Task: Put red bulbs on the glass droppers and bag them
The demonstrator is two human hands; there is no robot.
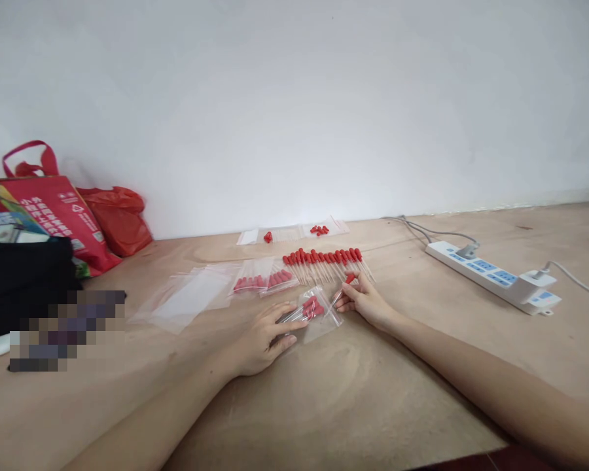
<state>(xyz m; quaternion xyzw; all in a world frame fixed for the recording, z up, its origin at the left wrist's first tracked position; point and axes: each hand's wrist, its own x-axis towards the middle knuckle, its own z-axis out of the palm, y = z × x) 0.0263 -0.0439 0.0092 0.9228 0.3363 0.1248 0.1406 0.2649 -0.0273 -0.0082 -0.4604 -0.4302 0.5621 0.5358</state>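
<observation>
A clear zip bag [319,328] lies on the table in front of me, with several red-headed sticks [313,306] inside. My left hand [267,337] grips the bag at its left side, its fingers lying over the sticks. Between the fingertips of my right hand [363,299] is one red-headed stick [350,278], tilted, its thin end down at the bag's right edge. Just beyond my hands runs a row of pale sticks with red heads [321,257]. Left of that row lie flat bags [265,282] that hold more red-headed pieces.
Flat empty zip bags [191,294] are spread to the left. Small bags with red pieces [319,230] lie by the wall. A white power strip [491,275] with plugs and cables stands at right. Red bags [63,216], a black cloth [24,281] and a blurred-out object [69,330] occupy the left.
</observation>
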